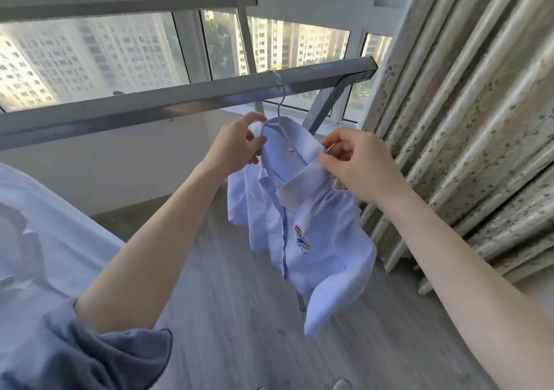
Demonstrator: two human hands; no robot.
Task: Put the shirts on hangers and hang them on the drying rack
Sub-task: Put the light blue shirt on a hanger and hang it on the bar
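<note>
The left hand (236, 144) has its fingers (254, 118) curled, pinching one side of the collar (299, 185) of a pale blue shirt (305, 254). The right hand (356, 168) pinches the opposite collar edge between thumb and fingertips (328, 144). The shirt sits on a thin wire hanger (279, 105), whose hook is over the grey square bar of the drying rack (180, 102), so the garment hangs just below the bar, near the centre of the view.

A slanted grey leg joins the bar's end at 2 o'clock. Beyond the rack, from 10 to 1 o'clock, a wide window (90, 60) with pale frames shows tall apartment blocks and some green trees. A patterned beige curtain (464, 120) falls in heavy folds from 1 to 4 o'clock. The floor (227, 314), light grey wood-look planks, runs from the centre down to 6 o'clock. At 8 o'clock lies more pale blue cloth (45, 224), with the person's grey-blue sleeve (105, 356) below it.

The shirt is short-sleeved, with a darker blue placket down the front and a small multicoloured emblem (302, 239) on the chest. Its collar stands partly unfolded and its lower part is rumpled.
</note>
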